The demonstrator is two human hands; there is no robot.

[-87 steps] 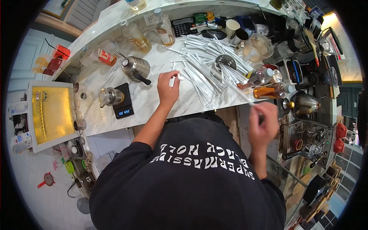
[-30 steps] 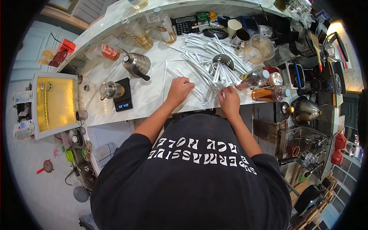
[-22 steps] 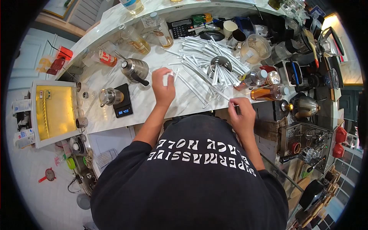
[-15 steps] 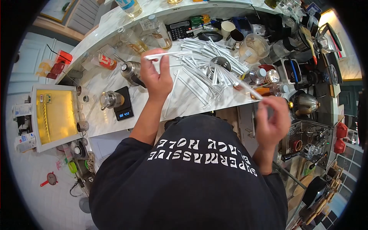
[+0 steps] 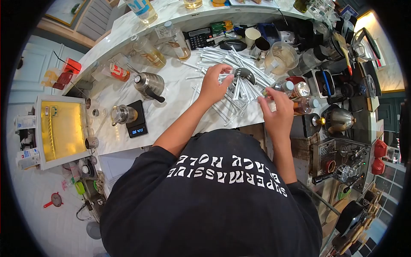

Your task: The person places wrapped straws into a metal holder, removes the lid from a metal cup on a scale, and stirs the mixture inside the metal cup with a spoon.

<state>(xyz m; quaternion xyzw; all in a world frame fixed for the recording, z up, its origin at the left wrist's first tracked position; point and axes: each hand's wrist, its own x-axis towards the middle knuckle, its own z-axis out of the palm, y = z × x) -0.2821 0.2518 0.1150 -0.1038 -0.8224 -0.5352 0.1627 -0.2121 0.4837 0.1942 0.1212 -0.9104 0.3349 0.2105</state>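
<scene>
Thin white sticks that look like paper-wrapped straws (image 5: 222, 110) lie in a loose heap on the marble counter. Among them a perforated metal holder (image 5: 247, 74) leans over, with several straws sticking out towards me. Beside the holder's left side, my left hand (image 5: 215, 85) has its thumb and fingers closed around white straws; its grip is partly hidden by the fingers. On the other side, my right hand (image 5: 278, 109) is close to the straws' near ends, its thumb and curved fingers apart, with nothing visible in them.
To the left stand a gooseneck kettle (image 5: 150, 85) and a small glass pot (image 5: 122, 114) beside a black scale (image 5: 137, 122). Bottles (image 5: 147, 52) line the back. A clear plastic tub (image 5: 282, 56), jars and a bottle (image 5: 305, 104) crowd the right, near an espresso machine (image 5: 342, 158).
Both hands have come inward and down to the holder. The straw stretched from my right hand is no longer in it. My left hand has left its raised place by the kettle.
</scene>
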